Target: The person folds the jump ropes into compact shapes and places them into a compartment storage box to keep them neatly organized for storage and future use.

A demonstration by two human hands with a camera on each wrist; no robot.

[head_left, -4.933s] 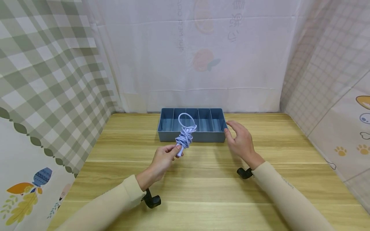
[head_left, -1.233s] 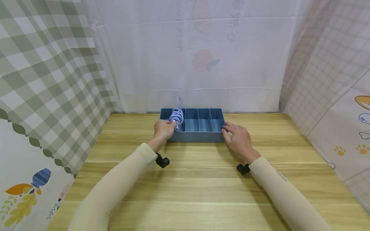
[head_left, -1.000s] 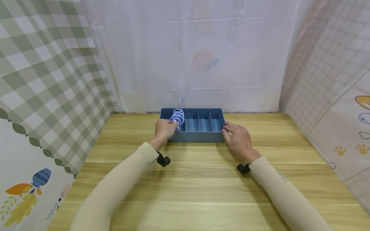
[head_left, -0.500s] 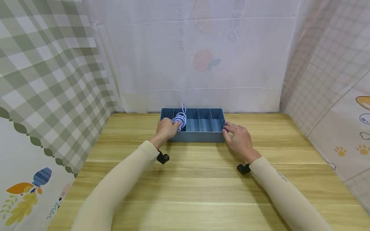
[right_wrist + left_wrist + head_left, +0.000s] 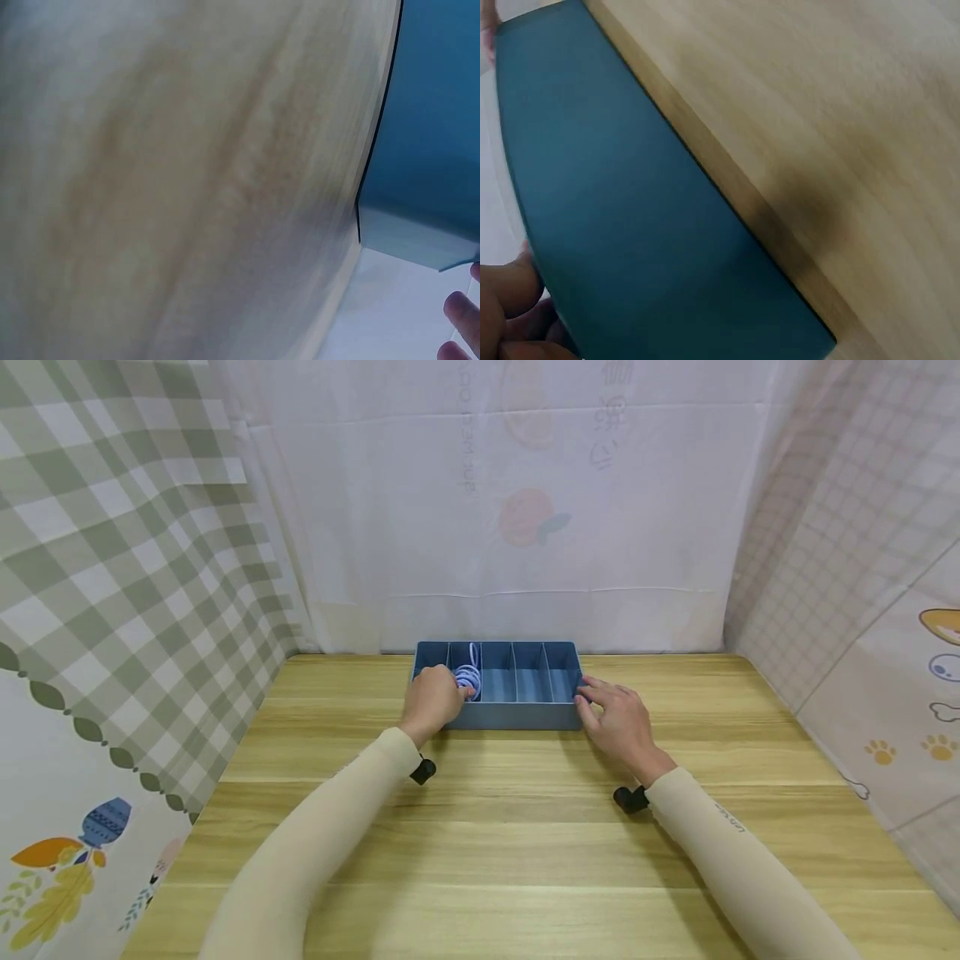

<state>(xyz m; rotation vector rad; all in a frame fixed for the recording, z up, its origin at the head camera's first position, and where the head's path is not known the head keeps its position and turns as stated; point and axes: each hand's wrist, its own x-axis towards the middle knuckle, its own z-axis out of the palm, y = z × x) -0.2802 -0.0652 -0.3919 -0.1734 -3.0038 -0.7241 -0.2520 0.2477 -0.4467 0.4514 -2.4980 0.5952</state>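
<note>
A wound lavender cord (image 5: 468,677) sits low in the second compartment from the left of a blue-grey divided box (image 5: 517,717). In the head view, my left hand (image 5: 432,700) reaches over the box's front wall and holds the near end of the cord, its fingertips partly hidden. The left wrist view shows the fingers (image 5: 510,300) at the rim, with the cord out of sight. My right hand (image 5: 618,718) rests its thumb and fingertips at the box's right end. In the right wrist view, fingertips (image 5: 459,309) show beside the box corner.
The box stands at the back of a wooden table (image 5: 517,843), near a white cloth backdrop (image 5: 637,527). Checked cloth (image 5: 150,527) hangs on the left and a patterned cloth (image 5: 847,610) on the right. Other box compartments (image 5: 531,672) lie right of the cord.
My left hand brought the cord from in front of the box to above the second compartment, then lowered it inside; its loop sank below the back rim. The right hand stayed at the box's right end.
</note>
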